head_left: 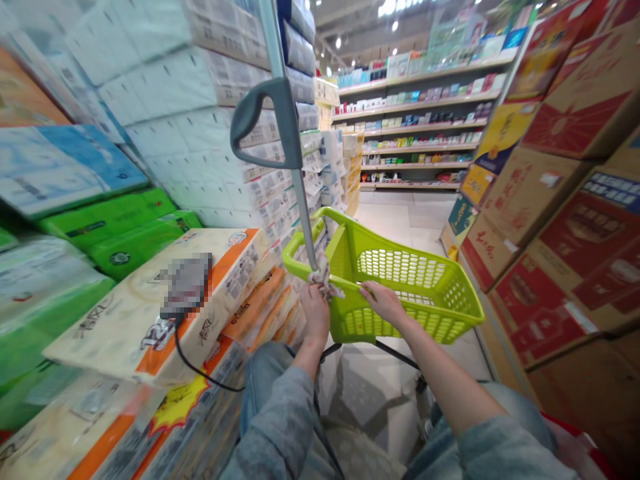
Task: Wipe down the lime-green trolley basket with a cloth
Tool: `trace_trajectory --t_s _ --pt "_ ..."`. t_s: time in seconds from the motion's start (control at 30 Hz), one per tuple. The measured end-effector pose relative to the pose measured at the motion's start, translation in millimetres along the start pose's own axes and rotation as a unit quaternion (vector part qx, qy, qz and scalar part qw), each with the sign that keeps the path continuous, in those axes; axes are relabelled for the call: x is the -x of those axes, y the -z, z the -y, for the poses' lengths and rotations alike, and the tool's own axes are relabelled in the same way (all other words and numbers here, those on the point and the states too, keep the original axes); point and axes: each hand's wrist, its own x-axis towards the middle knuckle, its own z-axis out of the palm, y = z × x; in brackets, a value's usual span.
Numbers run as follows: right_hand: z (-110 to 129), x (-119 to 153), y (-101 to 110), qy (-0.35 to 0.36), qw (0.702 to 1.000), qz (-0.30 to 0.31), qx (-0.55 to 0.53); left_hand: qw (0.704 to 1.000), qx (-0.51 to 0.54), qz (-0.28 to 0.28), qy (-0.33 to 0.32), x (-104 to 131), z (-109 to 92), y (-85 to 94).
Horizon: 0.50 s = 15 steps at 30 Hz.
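A lime-green plastic shopping cart [350, 310] with a perforated basket stands in front of me. At its left end rises a metal pole [303, 207] carrying a dark grey D-shaped handle [287, 127]. My left hand [317, 310] is closed on a crumpled pale cloth [323, 273] at the pole's foot, by the cart's corner. Over the near upper rim of the basket, the bent fingers of my right hand [385, 303] grip the green plastic. The fingertips of both hands are partly hidden.
Stacked tissue packs [215, 280] line the left side; a blurred grey device [187, 287] with a black cable lies on top. Cardboard cartons [550, 207] are piled along the right. Shelves of boxed goods [415, 123] cross the far end of the tiled aisle [400, 207].
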Motion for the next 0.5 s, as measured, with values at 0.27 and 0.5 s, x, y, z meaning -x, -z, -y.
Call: trace_trajectory --t_s 0.27,0.5 --pt "1.1 2.9 1.2 -0.001 1.0 -0.008 0.009 0.987 0.046 0.136 0.071 60.0 11.4 -16.5" --pt "-0.7 8.9 3.0 0.01 1.0 -0.019 0.008 0.975 0.124 -0.002 0.182 18.8 18.3 -8.5"
